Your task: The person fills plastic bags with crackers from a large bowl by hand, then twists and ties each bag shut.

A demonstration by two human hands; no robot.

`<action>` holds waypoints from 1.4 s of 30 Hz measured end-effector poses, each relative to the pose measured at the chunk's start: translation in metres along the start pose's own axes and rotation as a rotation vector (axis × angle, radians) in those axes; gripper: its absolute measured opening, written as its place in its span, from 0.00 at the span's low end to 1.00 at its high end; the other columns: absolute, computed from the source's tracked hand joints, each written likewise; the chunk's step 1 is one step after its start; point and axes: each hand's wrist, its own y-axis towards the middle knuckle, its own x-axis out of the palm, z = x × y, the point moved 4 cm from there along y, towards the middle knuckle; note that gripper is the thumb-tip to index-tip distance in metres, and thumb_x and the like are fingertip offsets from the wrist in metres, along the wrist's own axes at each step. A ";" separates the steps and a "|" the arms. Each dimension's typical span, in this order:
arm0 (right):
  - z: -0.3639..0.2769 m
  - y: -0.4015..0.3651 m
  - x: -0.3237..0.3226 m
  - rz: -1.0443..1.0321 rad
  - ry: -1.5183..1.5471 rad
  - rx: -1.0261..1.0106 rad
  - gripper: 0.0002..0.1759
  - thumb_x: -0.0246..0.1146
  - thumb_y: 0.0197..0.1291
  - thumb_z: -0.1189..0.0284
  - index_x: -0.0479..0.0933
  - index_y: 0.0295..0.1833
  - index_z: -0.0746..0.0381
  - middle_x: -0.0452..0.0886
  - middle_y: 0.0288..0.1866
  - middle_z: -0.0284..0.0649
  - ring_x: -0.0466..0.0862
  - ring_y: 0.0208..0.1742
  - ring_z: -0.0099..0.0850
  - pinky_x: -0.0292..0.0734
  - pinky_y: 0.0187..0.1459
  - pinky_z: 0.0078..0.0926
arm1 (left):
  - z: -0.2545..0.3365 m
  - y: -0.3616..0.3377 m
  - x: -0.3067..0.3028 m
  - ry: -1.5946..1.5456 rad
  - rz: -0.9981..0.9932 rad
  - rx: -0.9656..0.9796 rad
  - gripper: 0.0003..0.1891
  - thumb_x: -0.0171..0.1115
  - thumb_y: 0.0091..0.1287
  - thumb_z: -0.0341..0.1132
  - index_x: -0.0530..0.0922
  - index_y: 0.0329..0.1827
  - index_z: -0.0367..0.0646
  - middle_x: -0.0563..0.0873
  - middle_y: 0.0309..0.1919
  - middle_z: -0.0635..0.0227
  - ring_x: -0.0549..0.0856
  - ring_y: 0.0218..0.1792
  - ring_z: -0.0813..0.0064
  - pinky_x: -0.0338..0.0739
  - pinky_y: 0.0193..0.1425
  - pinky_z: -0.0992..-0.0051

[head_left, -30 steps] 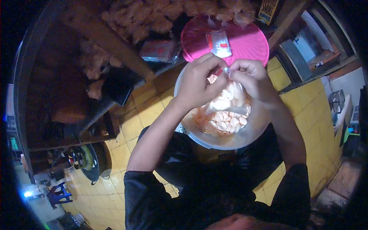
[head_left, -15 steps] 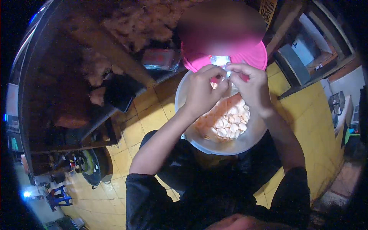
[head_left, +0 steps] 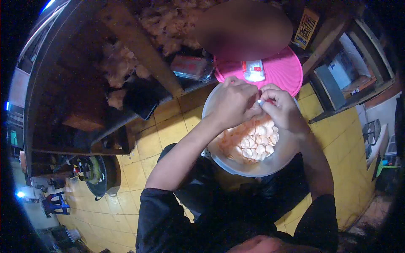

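Over a translucent plastic tub (head_left: 282, 157) my left hand (head_left: 239, 101) and my right hand (head_left: 283, 110) meet, fingertips pinched close together. A small whitish bit shows between them; its kind is too small to tell, and my fingers cover the rest. Below, many pale, thin round slices (head_left: 258, 141) lie in the tub, partly in the shadow of my hands. The tub sits between my legs. Just beyond it is a round pink ribbed plastic tray or lid (head_left: 283, 69), bearing a small white item with red marks (head_left: 254, 71).
A wooden shelf beam (head_left: 143, 46) runs along the left, with a plastic-wrapped pack (head_left: 190, 67) and a dark phone-like object (head_left: 145, 103) by it. A yellow box (head_left: 306, 28) stands behind the tray. On the tiled floor (head_left: 168, 130) at left sits a dark pan (head_left: 105, 177).
The view has shifted, so most things sit slightly lower and to the right. My hands have come closer together, and the shiny piece between them shows less. The white item is more visible.
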 end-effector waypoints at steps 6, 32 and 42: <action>-0.028 0.000 -0.002 0.276 0.083 0.014 0.06 0.65 0.54 0.80 0.79 0.39 0.66 0.82 0.39 0.41 0.83 0.44 0.34 0.75 0.52 0.35 | -0.016 -0.008 0.012 -0.514 -0.098 -0.531 0.08 0.68 0.56 0.30 0.78 0.35 0.41 0.84 0.28 0.69 0.82 0.30 0.82 0.74 0.39 0.78; 0.018 -0.009 -0.023 0.318 0.410 0.236 0.10 0.56 0.62 0.77 0.80 0.32 0.68 0.80 0.26 0.33 0.78 0.29 0.18 0.71 0.33 0.18 | 0.017 -0.004 0.029 -0.090 0.025 -0.075 0.09 0.65 0.64 0.37 0.87 0.42 0.43 0.86 0.39 0.66 0.81 0.45 0.62 0.68 0.55 0.60; 0.024 -0.011 -0.038 0.125 0.234 0.173 0.13 0.61 0.69 0.69 0.79 0.50 0.68 0.83 0.36 0.33 0.80 0.36 0.19 0.77 0.41 0.19 | -0.007 -0.022 0.035 -0.342 -0.754 -0.292 0.07 0.66 0.58 0.33 0.86 0.36 0.42 0.86 0.24 0.60 0.85 0.27 0.71 0.77 0.39 0.68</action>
